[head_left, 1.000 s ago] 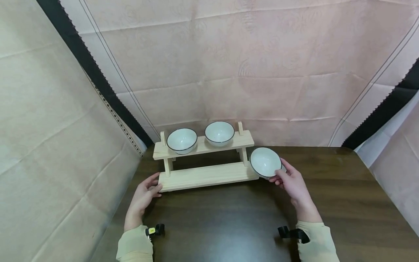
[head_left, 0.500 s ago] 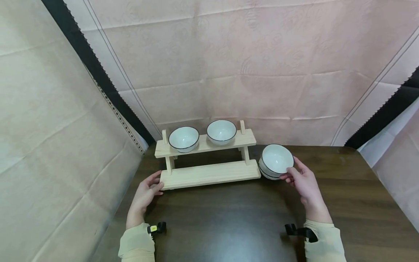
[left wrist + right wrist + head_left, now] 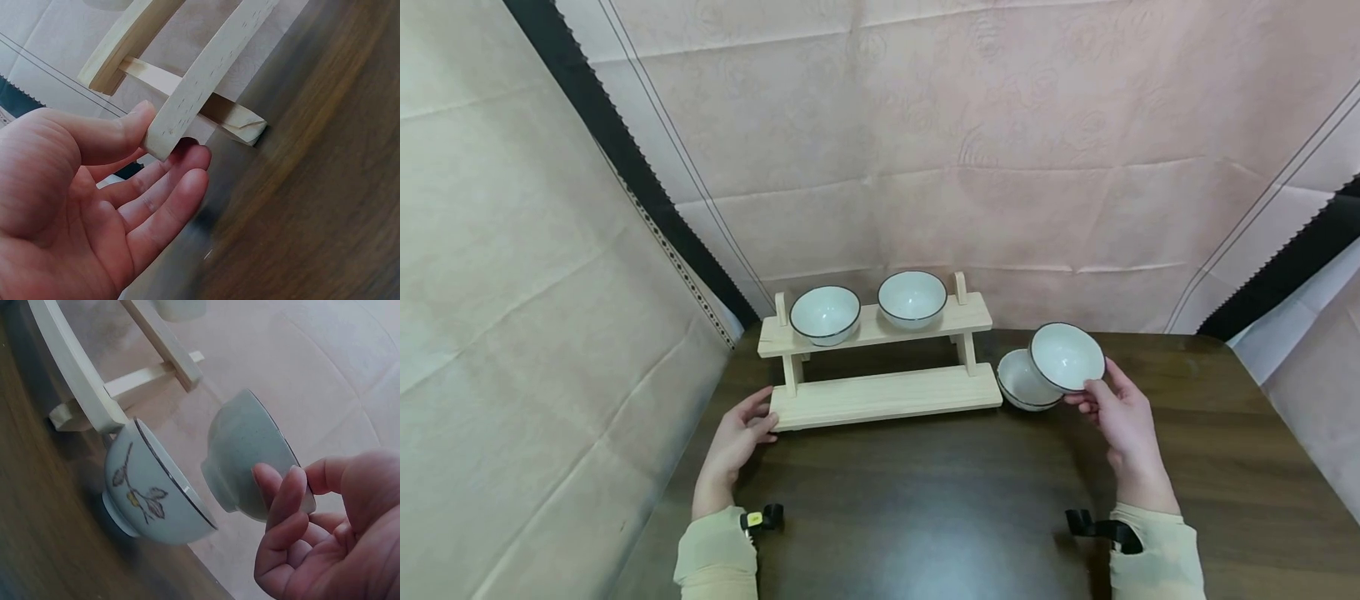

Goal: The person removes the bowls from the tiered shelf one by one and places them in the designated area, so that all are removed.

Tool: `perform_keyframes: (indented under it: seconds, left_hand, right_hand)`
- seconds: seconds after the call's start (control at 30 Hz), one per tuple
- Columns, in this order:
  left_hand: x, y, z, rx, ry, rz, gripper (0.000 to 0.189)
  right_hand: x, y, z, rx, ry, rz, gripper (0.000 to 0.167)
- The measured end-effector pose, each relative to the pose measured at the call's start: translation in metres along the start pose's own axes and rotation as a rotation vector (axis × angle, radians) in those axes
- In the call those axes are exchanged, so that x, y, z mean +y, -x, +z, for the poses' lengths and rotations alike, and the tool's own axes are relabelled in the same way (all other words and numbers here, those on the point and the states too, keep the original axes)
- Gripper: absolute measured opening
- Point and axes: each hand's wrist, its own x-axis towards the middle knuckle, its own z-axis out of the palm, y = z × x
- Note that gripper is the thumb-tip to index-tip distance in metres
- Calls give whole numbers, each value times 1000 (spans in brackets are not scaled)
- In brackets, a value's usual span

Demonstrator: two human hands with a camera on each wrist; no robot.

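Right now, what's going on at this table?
A person's right hand holds a white bowl up off the table, apart from a second bowl that stands beside a wooden rack. The left hand grips the left end of the rack's lower board. Two more bowls sit side by side on its upper board.

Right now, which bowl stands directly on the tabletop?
The flower-printed bowl beside the rack; two sit on the upper shelf, and the right hand holds the fourth.

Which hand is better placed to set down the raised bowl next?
Right, most likely. The right hand pinches the raised bowl, near the lower bowl, while the left hand holds the left end of the wooden rack, far from that bowl.
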Motion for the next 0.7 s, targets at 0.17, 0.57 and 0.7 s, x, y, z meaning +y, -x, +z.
perform_keyframes:
  seconds: [0.17,0.57,0.7]
  left_hand:
    - [1,-2,0,4,-2,3,58]
    - [0,4,1,9,-9,10,57]
    - [1,4,1,8,-12,22,57]
  right_hand:
    - [-1,-2,-8,39,-41,0,71]
    - [7,1,-25,128,-78,53,72]
    - [7,1,-30,152,-91,65,76]
